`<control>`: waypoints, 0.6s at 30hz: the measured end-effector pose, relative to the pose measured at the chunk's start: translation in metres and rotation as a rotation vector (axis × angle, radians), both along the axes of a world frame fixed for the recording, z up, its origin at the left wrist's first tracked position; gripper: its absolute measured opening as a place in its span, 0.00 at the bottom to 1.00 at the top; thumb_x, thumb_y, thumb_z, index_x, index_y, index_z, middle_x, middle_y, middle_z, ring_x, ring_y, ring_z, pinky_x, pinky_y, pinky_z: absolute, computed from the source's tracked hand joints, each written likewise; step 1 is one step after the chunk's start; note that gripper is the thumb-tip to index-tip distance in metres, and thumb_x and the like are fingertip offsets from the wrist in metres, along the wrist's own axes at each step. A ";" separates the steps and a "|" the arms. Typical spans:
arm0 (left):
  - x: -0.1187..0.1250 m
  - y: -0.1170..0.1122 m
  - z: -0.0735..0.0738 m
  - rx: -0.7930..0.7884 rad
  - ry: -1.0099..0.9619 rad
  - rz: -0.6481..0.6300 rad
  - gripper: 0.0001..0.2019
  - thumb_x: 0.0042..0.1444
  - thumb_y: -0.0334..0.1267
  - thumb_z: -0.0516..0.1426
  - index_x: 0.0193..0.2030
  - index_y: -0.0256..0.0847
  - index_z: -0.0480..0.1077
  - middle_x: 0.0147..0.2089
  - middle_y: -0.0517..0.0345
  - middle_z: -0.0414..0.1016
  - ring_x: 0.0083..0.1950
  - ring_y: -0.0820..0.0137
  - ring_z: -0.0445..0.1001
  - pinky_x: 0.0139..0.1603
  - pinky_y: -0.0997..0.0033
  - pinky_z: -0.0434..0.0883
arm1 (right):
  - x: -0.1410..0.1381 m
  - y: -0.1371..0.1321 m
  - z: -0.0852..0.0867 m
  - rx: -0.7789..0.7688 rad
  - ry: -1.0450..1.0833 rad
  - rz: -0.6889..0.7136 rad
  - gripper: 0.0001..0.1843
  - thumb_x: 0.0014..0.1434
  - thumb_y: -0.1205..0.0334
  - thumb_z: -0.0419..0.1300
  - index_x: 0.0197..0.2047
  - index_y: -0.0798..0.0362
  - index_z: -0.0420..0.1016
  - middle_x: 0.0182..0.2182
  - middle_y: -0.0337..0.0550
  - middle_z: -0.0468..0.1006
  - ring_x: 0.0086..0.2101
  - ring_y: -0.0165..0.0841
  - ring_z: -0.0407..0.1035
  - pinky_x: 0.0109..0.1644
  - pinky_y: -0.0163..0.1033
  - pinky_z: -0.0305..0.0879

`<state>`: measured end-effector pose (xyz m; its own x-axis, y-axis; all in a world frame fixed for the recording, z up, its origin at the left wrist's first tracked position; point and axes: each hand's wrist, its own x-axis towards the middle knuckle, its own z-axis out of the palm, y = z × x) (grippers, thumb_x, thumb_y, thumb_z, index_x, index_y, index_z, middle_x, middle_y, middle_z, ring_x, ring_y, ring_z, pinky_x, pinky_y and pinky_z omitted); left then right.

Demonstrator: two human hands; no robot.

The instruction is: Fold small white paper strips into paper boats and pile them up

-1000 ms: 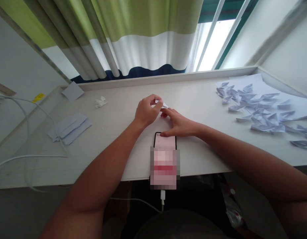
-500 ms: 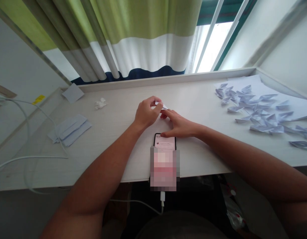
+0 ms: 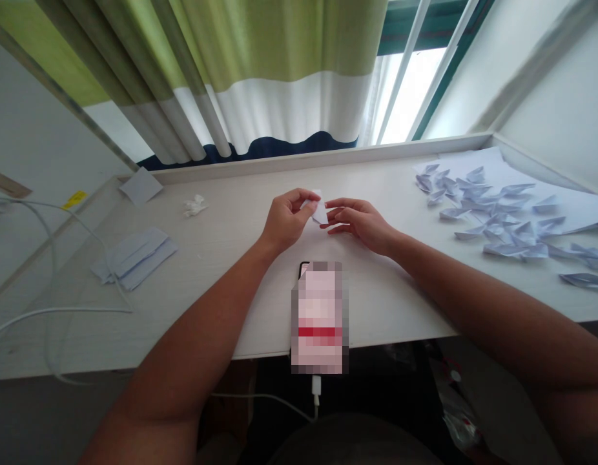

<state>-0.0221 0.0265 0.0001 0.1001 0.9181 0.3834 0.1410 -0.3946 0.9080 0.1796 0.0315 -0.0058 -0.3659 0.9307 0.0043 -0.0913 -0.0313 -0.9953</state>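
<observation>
A small folded piece of white paper is pinched between the thumb and fingers of my left hand, above the middle of the desk. My right hand is just to its right, fingers apart and stretched toward the paper's edge; I cannot tell whether the fingertips touch it. Below both hands a phone lies over the desk's front edge, most of its screen blurred out, with a white charging plug in its lower end.
Many folded paper boats cover the right side, some on large white sheets. On the left are a stack of cut paper, a single square sheet, a crumpled paper and white cables. A raised rim borders the desk's back.
My right hand has lifted off the phone's top end and drawn slightly right, its fingers spreading. In my left hand the paper has turned, and more of its face shows.
</observation>
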 end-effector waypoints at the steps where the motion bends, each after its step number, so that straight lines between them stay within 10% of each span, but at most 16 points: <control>1: 0.000 0.000 -0.001 -0.034 -0.016 -0.035 0.06 0.61 0.35 0.64 0.44 0.39 0.79 0.36 0.56 0.85 0.36 0.68 0.82 0.42 0.66 0.76 | 0.001 0.000 0.000 -0.002 0.027 0.007 0.11 0.59 0.63 0.68 0.47 0.53 0.83 0.38 0.46 0.86 0.42 0.41 0.83 0.48 0.49 0.81; 5: -0.001 0.002 -0.006 -0.157 -0.087 -0.095 0.17 0.61 0.35 0.67 0.56 0.40 0.75 0.32 0.59 0.84 0.32 0.68 0.82 0.39 0.66 0.75 | 0.001 0.002 -0.003 0.089 -0.001 0.037 0.15 0.59 0.52 0.75 0.43 0.52 0.83 0.37 0.45 0.86 0.37 0.37 0.81 0.45 0.47 0.81; 12: 0.007 0.000 -0.005 -0.121 -0.172 -0.072 0.16 0.56 0.50 0.73 0.39 0.40 0.81 0.38 0.56 0.85 0.41 0.68 0.80 0.48 0.65 0.74 | -0.001 0.003 -0.009 0.154 -0.004 0.026 0.28 0.53 0.46 0.80 0.51 0.50 0.81 0.34 0.40 0.86 0.37 0.37 0.81 0.42 0.44 0.79; 18: 0.013 -0.006 -0.002 -0.211 -0.228 -0.003 0.14 0.54 0.48 0.73 0.41 0.44 0.82 0.42 0.57 0.86 0.43 0.68 0.80 0.47 0.65 0.73 | -0.001 0.003 -0.006 0.237 -0.026 -0.023 0.23 0.57 0.41 0.76 0.38 0.51 0.79 0.39 0.43 0.85 0.42 0.36 0.80 0.50 0.46 0.80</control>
<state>-0.0088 0.0203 -0.0022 0.0359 0.9797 0.1971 -0.0764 -0.1939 0.9780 0.1788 0.0343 -0.0115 -0.3477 0.9128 0.2144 -0.0636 0.2052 -0.9766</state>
